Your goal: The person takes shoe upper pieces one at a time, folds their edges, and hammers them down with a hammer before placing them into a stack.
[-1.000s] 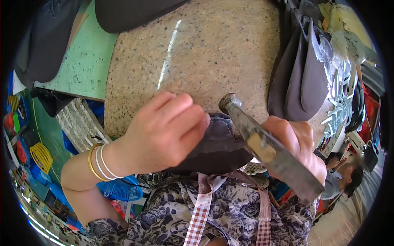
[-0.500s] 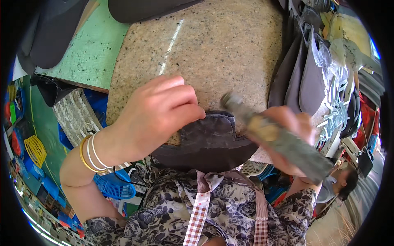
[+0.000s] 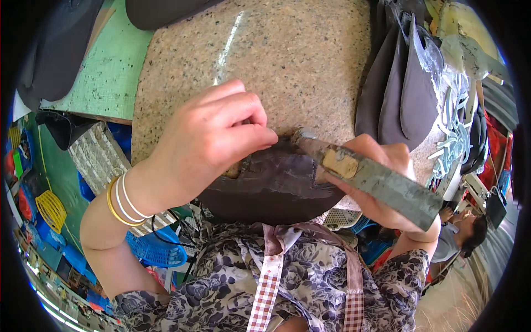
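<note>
A dark grey-brown leather-like piece with a curved lower edge lies at the near edge of the speckled stone slab. Its raised middle flap has a notch on the right. My left hand is closed in a pinch at the flap's upper edge; the fingertips are partly hidden. My right hand grips a hammer whose worn grey metal head has a wooden handle end showing in it. The head's narrow tip rests on or just above the flap's top edge, right beside my left fingertips.
Several dark curved pieces hang over the slab's right side, by pale blue cords. More dark pieces lie on a green board at left. A blue basket sits below my left arm. Another person is at lower right.
The hammer head has come down onto the flap's upper edge and turned slightly. My left hand keeps its pinch at the edge. The whole view has shifted a little.
</note>
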`<state>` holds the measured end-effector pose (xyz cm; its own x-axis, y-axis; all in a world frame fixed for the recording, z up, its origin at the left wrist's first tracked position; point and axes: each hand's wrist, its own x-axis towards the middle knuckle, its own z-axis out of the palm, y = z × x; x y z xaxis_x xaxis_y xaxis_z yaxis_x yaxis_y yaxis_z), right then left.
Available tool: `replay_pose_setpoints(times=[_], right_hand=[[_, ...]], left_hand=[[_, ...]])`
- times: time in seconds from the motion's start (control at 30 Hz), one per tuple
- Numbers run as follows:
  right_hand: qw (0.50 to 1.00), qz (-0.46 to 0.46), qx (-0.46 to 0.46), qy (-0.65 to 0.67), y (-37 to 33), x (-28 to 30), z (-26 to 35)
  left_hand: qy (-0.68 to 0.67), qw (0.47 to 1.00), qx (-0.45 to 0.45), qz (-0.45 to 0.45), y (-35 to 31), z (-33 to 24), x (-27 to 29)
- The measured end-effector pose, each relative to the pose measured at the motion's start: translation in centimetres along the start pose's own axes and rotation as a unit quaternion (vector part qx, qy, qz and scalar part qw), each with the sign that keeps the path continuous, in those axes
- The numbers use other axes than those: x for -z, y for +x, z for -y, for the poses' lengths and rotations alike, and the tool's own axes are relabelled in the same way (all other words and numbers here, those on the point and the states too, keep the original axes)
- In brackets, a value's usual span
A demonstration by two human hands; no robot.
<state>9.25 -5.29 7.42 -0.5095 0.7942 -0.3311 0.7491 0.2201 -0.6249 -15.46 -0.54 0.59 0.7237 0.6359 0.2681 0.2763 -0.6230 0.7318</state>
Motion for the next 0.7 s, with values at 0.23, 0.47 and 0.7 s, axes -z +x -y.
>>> replay_pose_setpoints(times=[0.23, 0.47, 0.7], right_hand=[[0.993, 0.019, 0.099, -0.066, 1.7, 0.7, 1.5], [0.994, -0.001, 0.11, -0.027, 2.5, 0.2, 1.8], [0.997, 0.007, 0.068, -0.04, 2.8, 0.0, 2.1]], left_hand=[[-0.008, 0.999, 0.026, -0.025, -1.0, -0.2, -0.2], [0.132, 0.988, 0.01, -0.076, -2.2, -1.9, -0.8], [0.135, 0.984, 0.059, -0.102, -3.6, -2.8, -1.6]])
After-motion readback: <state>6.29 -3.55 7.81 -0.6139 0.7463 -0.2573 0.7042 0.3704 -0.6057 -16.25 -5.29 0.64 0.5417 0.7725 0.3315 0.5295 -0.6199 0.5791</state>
